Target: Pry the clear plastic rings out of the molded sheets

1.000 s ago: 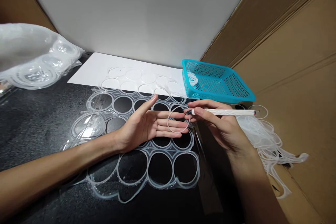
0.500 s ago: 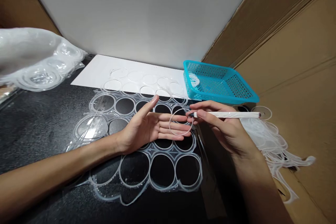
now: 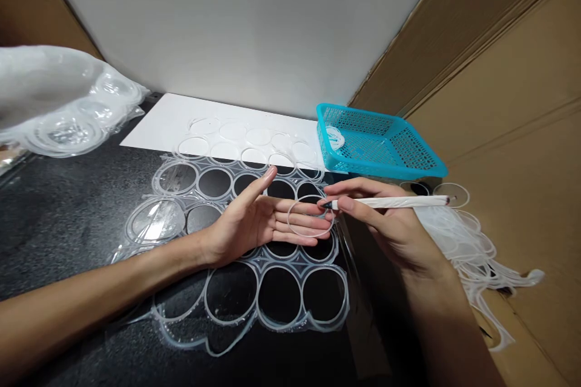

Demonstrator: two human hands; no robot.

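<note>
Bright, sharp, edges wide-angle warped

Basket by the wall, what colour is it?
The basket is turquoise blue, clearest in the head view.

A turquoise basket (image 3: 385, 133) stands beside a white paper sheet (image 3: 154, 127), a bag of clear discs (image 3: 59, 103) far left

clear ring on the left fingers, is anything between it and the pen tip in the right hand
Nothing visible. The clear ring lies on the fingers of the left hand, and the white pen in the right hand has its dark tip at the ring's right edge.
</note>
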